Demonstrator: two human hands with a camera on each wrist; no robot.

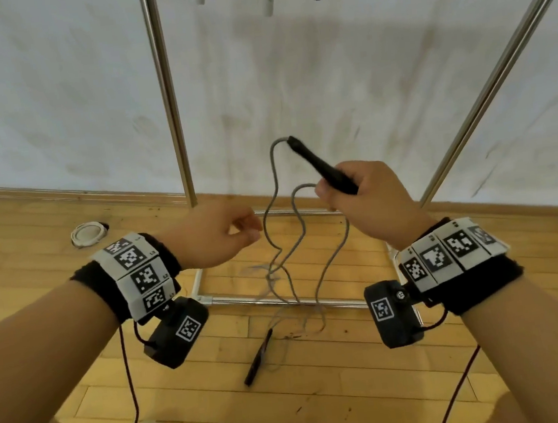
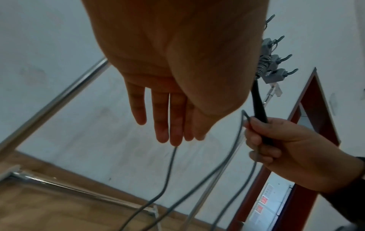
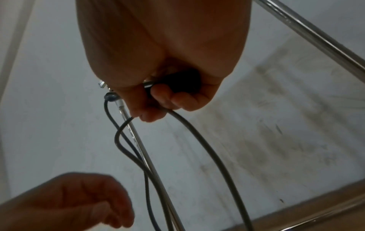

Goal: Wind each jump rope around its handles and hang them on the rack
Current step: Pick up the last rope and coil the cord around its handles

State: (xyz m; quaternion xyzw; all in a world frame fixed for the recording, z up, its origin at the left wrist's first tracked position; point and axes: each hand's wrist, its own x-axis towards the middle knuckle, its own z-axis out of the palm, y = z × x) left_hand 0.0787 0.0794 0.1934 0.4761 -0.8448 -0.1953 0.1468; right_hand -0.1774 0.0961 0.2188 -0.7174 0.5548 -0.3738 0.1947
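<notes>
We are early in winding: our right hand clamps one handle, our left hand, fingers loose and holding nothing, must next catch the hanging cord.

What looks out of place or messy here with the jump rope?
The second handle lies on the wooden floor instead of being paired with the handle the right hand grips. The grey cord hangs in loose, crossing loops down to it, unwound. The left hand holds nothing.
</notes>
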